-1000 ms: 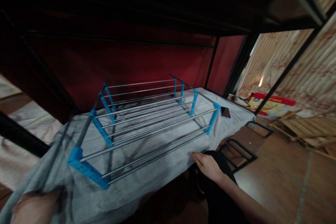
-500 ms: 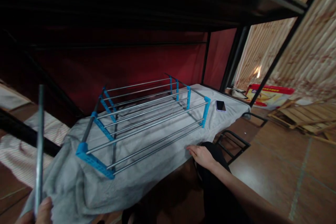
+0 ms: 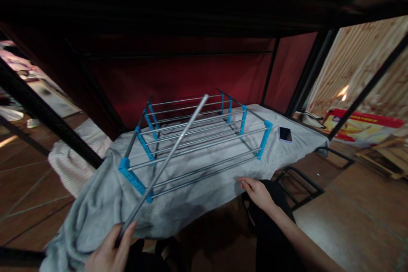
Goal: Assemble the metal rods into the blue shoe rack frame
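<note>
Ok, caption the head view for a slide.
Left hand holding a metal rod in front of a blue-jointed rack on grey cloth.

Your rod (image 3: pixel 174 150) is plain silver-grey, while the rack (image 3: pixel 243 121) in front of you pairs bright blue end pieces (image 3: pixel 264 140) with silver-grey bars (image 3: pixel 236 137). You have a pale grey blanket (image 3: pixel 111 195) beneath it and a dark red panel (image 3: pixel 191 72) behind, edged by a black frame (image 3: pixel 310 72). Your trousers (image 3: pixel 272 238) are black. To your right, the phone (image 3: pixel 285 134) shows a black screen and purple edge, the box (image 3: pixel 357 129) red and yellow, and the curtain (image 3: pixel 366 55) tan stripes. The floor (image 3: pixel 357 204) is brown with paler lines.
</note>
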Demonstrator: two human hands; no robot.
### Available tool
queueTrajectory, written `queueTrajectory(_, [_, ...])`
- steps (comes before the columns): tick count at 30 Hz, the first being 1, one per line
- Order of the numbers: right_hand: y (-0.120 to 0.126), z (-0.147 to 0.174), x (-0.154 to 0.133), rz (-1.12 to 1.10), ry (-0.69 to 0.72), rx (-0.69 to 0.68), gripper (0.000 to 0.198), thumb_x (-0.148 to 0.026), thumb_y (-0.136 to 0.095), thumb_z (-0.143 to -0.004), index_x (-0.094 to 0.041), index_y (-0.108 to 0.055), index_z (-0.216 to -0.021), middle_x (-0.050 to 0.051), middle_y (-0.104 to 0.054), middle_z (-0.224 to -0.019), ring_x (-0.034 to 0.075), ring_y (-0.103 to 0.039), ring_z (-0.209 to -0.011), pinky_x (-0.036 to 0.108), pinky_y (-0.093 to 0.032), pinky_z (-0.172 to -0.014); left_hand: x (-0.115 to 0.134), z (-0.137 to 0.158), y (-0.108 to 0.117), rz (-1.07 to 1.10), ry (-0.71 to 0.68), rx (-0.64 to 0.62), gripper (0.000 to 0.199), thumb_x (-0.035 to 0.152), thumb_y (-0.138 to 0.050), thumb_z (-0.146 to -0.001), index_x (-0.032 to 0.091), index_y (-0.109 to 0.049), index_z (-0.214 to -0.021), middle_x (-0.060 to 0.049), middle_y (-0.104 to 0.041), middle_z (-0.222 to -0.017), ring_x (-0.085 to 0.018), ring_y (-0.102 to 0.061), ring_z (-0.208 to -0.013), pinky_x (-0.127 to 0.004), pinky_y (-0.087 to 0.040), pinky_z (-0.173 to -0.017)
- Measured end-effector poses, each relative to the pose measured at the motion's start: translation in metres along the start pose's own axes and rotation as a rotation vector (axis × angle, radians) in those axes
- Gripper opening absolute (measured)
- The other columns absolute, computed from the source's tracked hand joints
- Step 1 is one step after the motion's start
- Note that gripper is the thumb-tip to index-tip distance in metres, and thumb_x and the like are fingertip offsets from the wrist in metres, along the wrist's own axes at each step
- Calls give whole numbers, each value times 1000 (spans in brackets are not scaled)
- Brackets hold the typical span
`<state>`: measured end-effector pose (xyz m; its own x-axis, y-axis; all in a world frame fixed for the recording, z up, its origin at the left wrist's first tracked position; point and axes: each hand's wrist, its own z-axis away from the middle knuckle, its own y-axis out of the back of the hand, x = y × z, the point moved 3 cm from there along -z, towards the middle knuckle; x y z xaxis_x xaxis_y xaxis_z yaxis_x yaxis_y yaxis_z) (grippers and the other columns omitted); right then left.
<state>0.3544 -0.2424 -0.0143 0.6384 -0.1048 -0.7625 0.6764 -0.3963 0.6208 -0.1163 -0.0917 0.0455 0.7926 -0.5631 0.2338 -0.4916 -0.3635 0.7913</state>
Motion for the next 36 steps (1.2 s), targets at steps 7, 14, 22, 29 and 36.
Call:
queueTrajectory(7, [3,-3,-6,-838,-193,84,32,-41,-73,-80,-22,-72,-105,5,-73,-97,20,-66,-88,32,-54,-77,93,-43,-41,39,-461,-166,33,43,-42,-101,22,-60,-83,2,-65,-68,-16,-67,-61,-27,-42,-56])
queueTrajectory(14, [10,-12,0,-1391,-411,125,19,-24,-72,-77,-18,-72,-95,8,-74,-105,21,-69,-99,35,-55,-94,122,-58,-87,-18,-491,-442,31,39,-40,-103,22,-62,-89,-2,-69,-81,-20,-69,-75,-31,-42,-62])
queueTrajectory(22, [45,-54,31,-1409,-519,417,8,-13,-60,-82,-19,-65,-85,2,-70,-83,13,-69,-76,25,-61,-73,147,-82,-94,-69,-547,-310,20,23,-45,-100,20,-63,-107,-6,-67,-93,-22,-65,-85,-36,-47,-76])
queueTrajectory(29, [55,-72,27,-1441,-479,490,9,-12,-59,-82,-19,-62,-87,0,-69,-85,12,-69,-79,26,-61,-79,165,-112,-99,-139,-621,-211,24,16,-49,-97,17,-60,-118,-7,-66,-94,-23,-63,-85,-38,-48,-77])
queueTrajectory(36, [55,-66,69,-1597,-676,689,18,-3,-45,-80,-18,-56,-81,-4,-58,-65,8,-59,-54,18,-55,-55,171,-73,-129,-71,-603,-369,18,20,-46,-100,19,-60,-110,-5,-67,-91,-21,-64,-82,-36,-47,-72])
